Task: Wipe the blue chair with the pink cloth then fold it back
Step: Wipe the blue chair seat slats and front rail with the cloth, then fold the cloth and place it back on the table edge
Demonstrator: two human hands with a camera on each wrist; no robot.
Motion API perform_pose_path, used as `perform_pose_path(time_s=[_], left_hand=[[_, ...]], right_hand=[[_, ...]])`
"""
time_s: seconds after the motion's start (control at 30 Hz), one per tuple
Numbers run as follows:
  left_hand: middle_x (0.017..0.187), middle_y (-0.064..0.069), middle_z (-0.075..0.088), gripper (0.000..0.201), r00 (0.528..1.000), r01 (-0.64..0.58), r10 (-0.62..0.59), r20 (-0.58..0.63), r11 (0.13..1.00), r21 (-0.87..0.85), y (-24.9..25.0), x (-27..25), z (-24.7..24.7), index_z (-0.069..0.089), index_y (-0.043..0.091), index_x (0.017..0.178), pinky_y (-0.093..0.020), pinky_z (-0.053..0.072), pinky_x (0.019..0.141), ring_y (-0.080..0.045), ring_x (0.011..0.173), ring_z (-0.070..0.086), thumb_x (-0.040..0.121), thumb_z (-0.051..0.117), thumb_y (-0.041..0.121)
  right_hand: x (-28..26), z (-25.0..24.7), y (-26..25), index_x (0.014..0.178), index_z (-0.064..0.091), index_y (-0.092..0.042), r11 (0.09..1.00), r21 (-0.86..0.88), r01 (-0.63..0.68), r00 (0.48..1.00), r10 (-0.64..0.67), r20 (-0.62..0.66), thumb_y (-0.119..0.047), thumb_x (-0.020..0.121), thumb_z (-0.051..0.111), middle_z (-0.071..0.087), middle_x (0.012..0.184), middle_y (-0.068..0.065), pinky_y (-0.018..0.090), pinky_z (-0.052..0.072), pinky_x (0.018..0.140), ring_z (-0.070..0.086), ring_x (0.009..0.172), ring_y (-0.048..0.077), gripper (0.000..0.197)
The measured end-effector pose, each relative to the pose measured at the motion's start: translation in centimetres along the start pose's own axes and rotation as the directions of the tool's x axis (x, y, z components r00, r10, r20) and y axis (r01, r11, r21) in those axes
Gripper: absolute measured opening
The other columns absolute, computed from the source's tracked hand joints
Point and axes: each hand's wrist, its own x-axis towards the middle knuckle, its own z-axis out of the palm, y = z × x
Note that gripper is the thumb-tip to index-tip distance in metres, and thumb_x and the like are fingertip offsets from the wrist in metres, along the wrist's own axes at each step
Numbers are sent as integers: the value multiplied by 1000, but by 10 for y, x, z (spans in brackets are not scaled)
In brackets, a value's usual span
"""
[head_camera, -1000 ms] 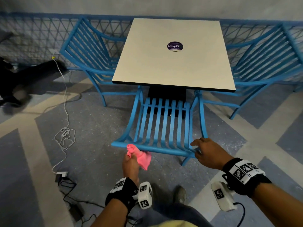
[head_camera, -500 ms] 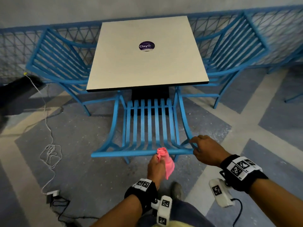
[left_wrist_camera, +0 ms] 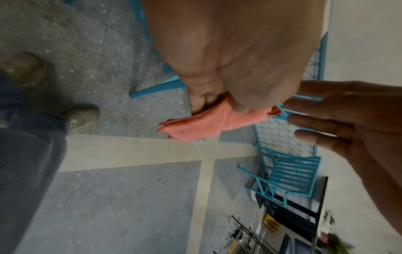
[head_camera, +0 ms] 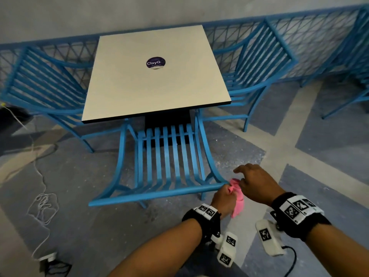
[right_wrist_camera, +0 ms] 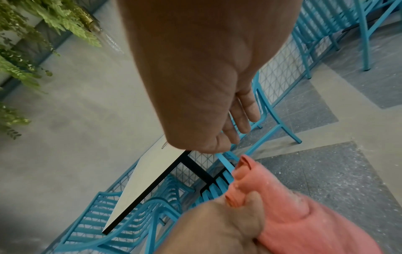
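Pink cloth (head_camera: 236,193) now at blue chair's (head_camera: 159,193) right corner, in left hand's (head_camera: 223,200) grip.

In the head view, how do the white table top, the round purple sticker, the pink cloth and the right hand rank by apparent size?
1. White table top
2. Right hand, enlarged by nearness to the camera
3. Pink cloth, partly hidden in the left hand
4. Purple sticker; close to the cloth, ranking unsure

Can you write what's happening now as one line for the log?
step: wiping chair top rail, right end | left hand: grips cloth | right hand: open, beside cloth | fold: not yet
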Motion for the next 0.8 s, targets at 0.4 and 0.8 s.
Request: perform_pose_path(time_s=[0.4, 0.8], left_hand=[[86, 2, 66, 20, 974, -226, 212, 84, 947, 229, 22, -15, -105, 67, 21, 88, -35, 49, 78, -16, 83, 62, 98, 59, 36], [113, -18, 76, 28, 960, -256, 271, 72, 951, -170, 23, -78, -216, 71, 10, 114, -50, 56, 96, -37, 106, 72, 102, 58, 31]], right_hand=[[4, -27, -25, 130, 59, -33, 964, 153, 218, 973, -227, 45, -57, 89, 58, 69, 123, -9, 33, 46, 97, 61, 114, 14, 47], [21, -65, -119, 113, 67, -31, 868, 362, 340, 920, -387, 65, -52, 85, 69, 70, 99, -12, 31, 57, 80, 66, 87, 6, 35]])
